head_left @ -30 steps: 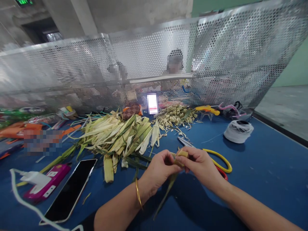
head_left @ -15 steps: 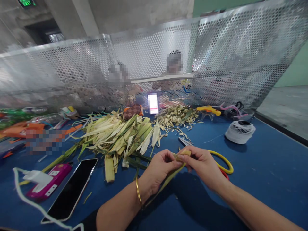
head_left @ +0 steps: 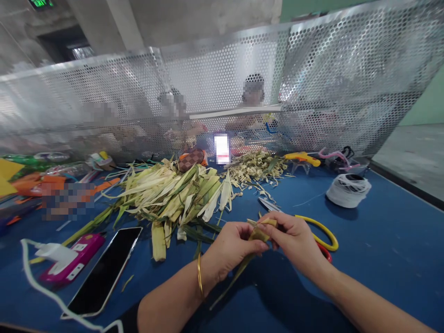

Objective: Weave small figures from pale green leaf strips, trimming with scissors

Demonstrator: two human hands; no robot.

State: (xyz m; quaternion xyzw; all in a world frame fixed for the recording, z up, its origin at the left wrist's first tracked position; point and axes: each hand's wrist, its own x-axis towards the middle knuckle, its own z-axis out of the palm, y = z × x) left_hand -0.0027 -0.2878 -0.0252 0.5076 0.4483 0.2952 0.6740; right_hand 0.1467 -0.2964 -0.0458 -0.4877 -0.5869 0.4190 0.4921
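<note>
head view: left hand [head_left: 233, 245] and right hand [head_left: 294, 237] both pinch 1 husk strip [head_left: 243, 265] above the blue table [head_left: 367, 273]; long axis diagonal, narrow end pointing down and left

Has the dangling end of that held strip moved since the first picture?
Yes: the strip's dangling end now hangs farther left of the resting scissors.

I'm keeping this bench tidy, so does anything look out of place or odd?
Slightly: a white cable seems to cross the near corner of the phone, where it might snag. A small plant scrap lies beside the phone, apart from the leafy pile.
</note>
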